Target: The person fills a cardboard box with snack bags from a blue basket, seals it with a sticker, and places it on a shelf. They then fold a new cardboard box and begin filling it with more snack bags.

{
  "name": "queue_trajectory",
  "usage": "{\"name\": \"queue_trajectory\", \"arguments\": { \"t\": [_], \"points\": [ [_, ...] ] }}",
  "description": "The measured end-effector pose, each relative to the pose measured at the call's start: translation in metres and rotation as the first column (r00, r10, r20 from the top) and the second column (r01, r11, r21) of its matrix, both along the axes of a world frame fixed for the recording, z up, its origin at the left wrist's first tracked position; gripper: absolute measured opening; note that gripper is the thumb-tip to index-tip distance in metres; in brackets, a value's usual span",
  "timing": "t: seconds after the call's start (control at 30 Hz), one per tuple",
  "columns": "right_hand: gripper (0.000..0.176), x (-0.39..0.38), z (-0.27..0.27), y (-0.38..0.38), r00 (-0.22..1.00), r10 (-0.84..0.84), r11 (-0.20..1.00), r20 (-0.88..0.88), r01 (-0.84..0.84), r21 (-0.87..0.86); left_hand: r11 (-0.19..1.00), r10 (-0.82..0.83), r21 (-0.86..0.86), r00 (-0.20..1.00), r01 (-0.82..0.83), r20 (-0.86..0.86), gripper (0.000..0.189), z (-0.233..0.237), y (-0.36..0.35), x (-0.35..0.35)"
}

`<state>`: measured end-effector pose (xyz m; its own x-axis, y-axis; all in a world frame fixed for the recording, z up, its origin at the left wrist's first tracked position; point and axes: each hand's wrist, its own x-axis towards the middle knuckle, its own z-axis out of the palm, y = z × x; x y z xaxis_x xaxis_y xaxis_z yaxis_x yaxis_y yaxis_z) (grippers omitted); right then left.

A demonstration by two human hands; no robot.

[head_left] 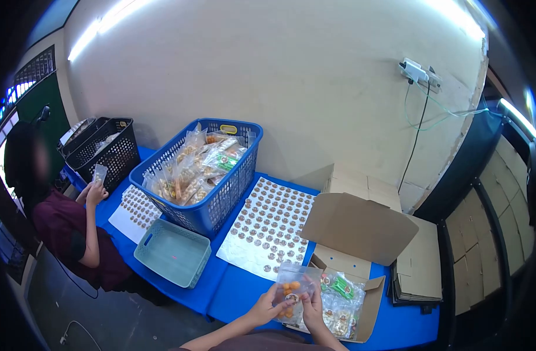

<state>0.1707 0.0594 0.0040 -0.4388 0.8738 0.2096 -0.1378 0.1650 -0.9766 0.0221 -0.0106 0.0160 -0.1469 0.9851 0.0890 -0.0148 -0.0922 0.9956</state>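
My left hand [266, 305] and my right hand [313, 308] hold a clear plastic bag [291, 286] with orange pieces inside. A round sticker shows on the bag between my fingers. Beside and under my hands stands an open cardboard box [371, 313] with several packed bags [344, 301], some with green items. Just beyond the bag lies a white sheet [238, 250] bearing rows of round stickers, with some spots bare near its lower end.
A blue basket [206, 213] full of filled bags stands behind a grey-green tray [173, 251]. At left, a co-worker [75, 234] holds a small bag beside another sticker sheet [124, 219] and black baskets [119, 152]. Flattened cardboard [420, 257] is stacked at right.
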Motion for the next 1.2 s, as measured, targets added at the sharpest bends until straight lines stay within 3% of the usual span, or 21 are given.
{"name": "queue_trajectory", "arguments": {
  "t": [0.03, 0.17, 0.2, 0.27, 0.33, 0.4, 0.53, 0.6, 0.63, 0.7, 0.73, 0.8, 0.9, 0.93, 1.0, 1.13, 1.2],
  "points": [
    [0.046, 0.004, 0.0, 0.001, 0.999, 0.037, 0.996, -0.028, -0.039, -0.074, 1.0, -0.021, 0.004, 0.998, 0.021, -0.063, 0.052, 0.003, -0.001, 0.001],
    [0.039, 0.011, -0.01, 0.004, 1.0, -0.016, 1.0, 0.018, 0.016, 0.008, 0.995, -0.095, 0.01, 0.96, 0.102, -0.262, 0.06, 0.013, 0.004, 0.0],
    [0.038, 0.016, -0.001, 0.0, 0.997, -0.005, 0.99, 0.08, 0.016, -0.143, 0.994, -0.095, 0.025, 0.962, 0.105, -0.257, 0.06, 0.015, 0.007, 0.003],
    [0.039, 0.015, 0.0, 0.0, 1.0, -0.01, 0.988, 0.015, 0.012, -0.155, 0.993, -0.12, -0.016, 0.951, 0.121, -0.285, 0.059, 0.014, 0.008, 0.005],
    [0.039, 0.015, -0.008, 0.001, 1.0, 0.009, 0.985, -0.023, -0.013, -0.172, 0.991, -0.133, -0.017, 0.955, 0.134, -0.266, 0.058, -0.001, 0.011, 0.007],
    [0.039, 0.014, -0.007, -0.001, 0.998, 0.021, 0.979, -0.059, -0.033, -0.2, 0.995, -0.103, 0.011, 0.995, 0.103, 0.01, 0.057, -0.013, 0.014, 0.01],
    [0.04, 0.009, 0.0, 0.0, 0.988, 0.118, 0.964, -0.1, -0.138, -0.227, 0.998, -0.058, 0.033, 0.992, 0.054, 0.109, 0.054, 0.002, 0.013, 0.009],
    [0.04, 0.009, -0.003, 0.002, 0.99, 0.132, 0.965, -0.038, -0.138, -0.224, 0.986, -0.037, -0.147, 0.971, 0.073, 0.237, 0.045, 0.0, 0.012, 0.006],
    [0.04, 0.009, -0.003, 0.001, 0.992, 0.121, 0.967, -0.042, -0.128, -0.221, 0.986, -0.048, -0.146, 0.971, 0.084, 0.233, 0.045, -0.009, 0.013, 0.006],
    [0.041, 0.01, -0.003, 0.003, 0.988, 0.15, 0.952, -0.037, -0.155, -0.264, 0.999, -0.01, -0.035, 1.0, 0.011, 0.011, 0.044, -0.027, 0.018, 0.008],
    [0.041, 0.011, -0.002, 0.006, 0.989, 0.143, 0.954, -0.038, -0.148, -0.262, 0.999, -0.018, -0.034, 1.0, 0.018, 0.01, 0.044, -0.029, 0.02, 0.008],
    [0.04, 0.013, -0.001, 0.007, 0.981, 0.194, 0.932, 0.007, -0.182, -0.313, 0.995, 0.008, -0.095, 0.975, 0.014, 0.221, 0.046, -0.029, 0.016, 0.009],
    [0.039, 0.014, 0.0, 0.009, 0.982, 0.177, 0.94, 0.069, -0.148, -0.307, 1.0, 0.024, 0.001, 0.981, -0.024, 0.191, 0.044, -0.024, 0.015, 0.014],
    [0.039, 0.014, 0.0, 0.005, 0.983, 0.171, 0.937, 0.063, -0.143, -0.319, 1.0, 0.019, -0.013, 0.982, -0.017, 0.188, 0.044, -0.02, 0.011, 0.015],
    [0.039, 0.012, 0.003, 0.006, 0.988, 0.151, 0.944, 0.023, -0.137, -0.301, 0.987, -0.074, -0.144, 0.997, 0.075, 0.012, 0.046, -0.008, 0.012, 0.012],
    [0.037, 0.024, 0.0, 0.024, 0.996, 0.092, 0.968, 0.021, -0.084, -0.235, 0.999, 0.008, -0.049, 0.999, -0.005, 0.048, 0.045, -0.026, 0.016, 0.014],
    [0.038, 0.026, 0.003, 0.026, 0.994, 0.113, 0.971, -0.016, -0.113, -0.21, 0.994, -0.015, -0.108, 0.994, 0.026, 0.105, 0.043, -0.029, 0.017, 0.014]
  ]
}}
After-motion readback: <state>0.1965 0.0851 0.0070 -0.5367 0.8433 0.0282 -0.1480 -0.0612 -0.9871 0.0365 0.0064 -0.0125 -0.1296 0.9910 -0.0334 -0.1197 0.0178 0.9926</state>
